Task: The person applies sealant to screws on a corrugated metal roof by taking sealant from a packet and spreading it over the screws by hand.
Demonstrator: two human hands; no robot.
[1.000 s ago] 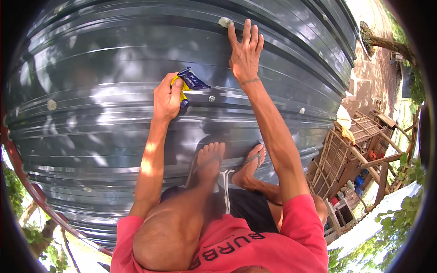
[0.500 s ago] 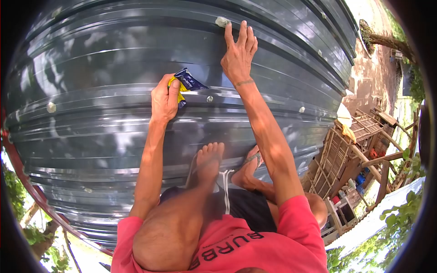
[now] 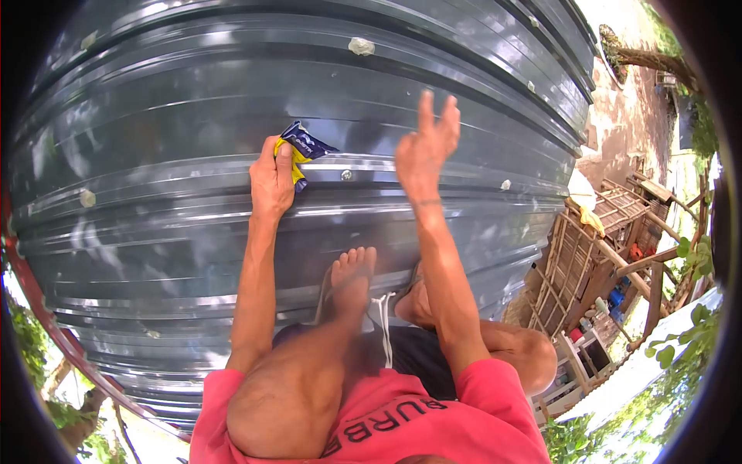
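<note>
Packet (image 3: 304, 147), pinched, juts out rightward from the left grip (image 3: 270, 182).

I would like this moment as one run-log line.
left hand: holding blue-and-yellow packet; right hand: blurred, nothing visible in it; surface: ribbed metal sheet

Sunlit dirt ground (image 3: 630, 127) upper R w/ tree trunk (image 3: 657, 61), bamboo struct (image 3: 558, 264) mid R
</note>
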